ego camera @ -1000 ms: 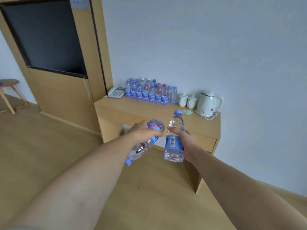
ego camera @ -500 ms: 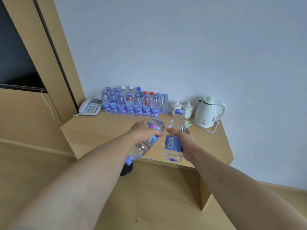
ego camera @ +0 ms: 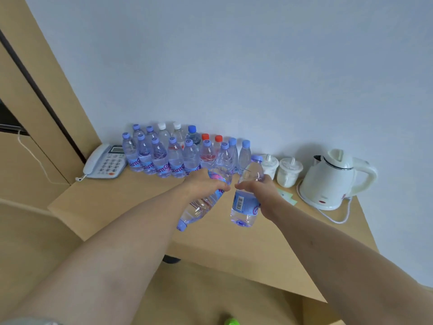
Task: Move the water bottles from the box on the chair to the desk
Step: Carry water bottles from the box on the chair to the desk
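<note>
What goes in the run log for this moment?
left hand: grips tilted bottle, cap down | right hand: grips upright bottle | both above desk | not yet set down

Desk [ego camera: 121,202]: light wood tone. Bottles in row [ego camera: 178,156]: clear, capped in lilac, white, blue and red; labels lilac with pink script. Kettle [ego camera: 332,181]: cream-white, black-rimmed. Telephone [ego camera: 105,161]: pale grey. Wall [ego camera: 257,66]: pale blue-grey.

A single head-worn wide-angle camera is looking forward and down from close above the tabletop [ego camera: 112,202], facing the wall [ego camera: 257,66], with both forearms reaching in from the bottom edge.
</note>
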A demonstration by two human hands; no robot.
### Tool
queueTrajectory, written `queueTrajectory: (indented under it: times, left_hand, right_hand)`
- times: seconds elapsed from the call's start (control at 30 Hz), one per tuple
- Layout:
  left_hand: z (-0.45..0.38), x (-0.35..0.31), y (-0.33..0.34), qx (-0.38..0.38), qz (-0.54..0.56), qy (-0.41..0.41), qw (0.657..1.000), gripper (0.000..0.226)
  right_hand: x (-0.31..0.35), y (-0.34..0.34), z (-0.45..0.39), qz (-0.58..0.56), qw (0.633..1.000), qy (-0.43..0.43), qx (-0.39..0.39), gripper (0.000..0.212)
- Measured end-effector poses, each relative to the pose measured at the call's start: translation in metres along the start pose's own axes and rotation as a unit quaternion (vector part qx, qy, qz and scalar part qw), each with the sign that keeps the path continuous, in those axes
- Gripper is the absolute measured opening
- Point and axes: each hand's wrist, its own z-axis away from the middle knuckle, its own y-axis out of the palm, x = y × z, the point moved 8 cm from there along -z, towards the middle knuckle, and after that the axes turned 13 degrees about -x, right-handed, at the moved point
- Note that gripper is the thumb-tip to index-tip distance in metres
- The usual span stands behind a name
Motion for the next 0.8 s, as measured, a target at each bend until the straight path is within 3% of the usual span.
queueTrajectory:
  times: [0.1,0.23,0.37,0.5,0.63,0.73,0.8]
  left_hand:
    - [-0.043,-0.008,0.013,0.013,0.003,-0.010,1.000,0.082]
    - [-0.080,-0.005,0.028,0.040,-0.008,-0.023,0.999,0.082]
    - [-0.112,0.003,0.043,0.068,-0.010,-0.030,0.997,0.084]
    - [-0.133,0.007,0.053,0.094,-0.020,-0.023,0.995,0.082]
    - [-0.149,0.007,0.059,0.110,-0.019,-0.018,0.994,0.064]
    - [-0.158,0.009,0.061,0.127,-0.024,-0.017,0.991,0.073]
    - [-0.164,0.008,0.061,0.133,-0.019,-0.005,0.991,0.073]
  right_hand:
    - [0.006,0.017,-0.047,0.024,1.000,-0.004,0.020,0.057]
    - [0.002,0.031,-0.085,0.065,0.998,0.000,0.005,0.072]
    - [0.002,0.036,-0.114,0.128,0.992,-0.011,-0.015,0.065]
    - [0.001,0.039,-0.130,0.173,0.983,-0.027,-0.058,0.056]
    - [0.004,0.039,-0.144,0.189,0.975,-0.025,-0.112,0.058]
    - [0.009,0.040,-0.153,0.185,0.971,-0.009,-0.149,0.064]
    - [0.010,0.043,-0.158,0.170,0.972,-0.003,-0.165,0.057]
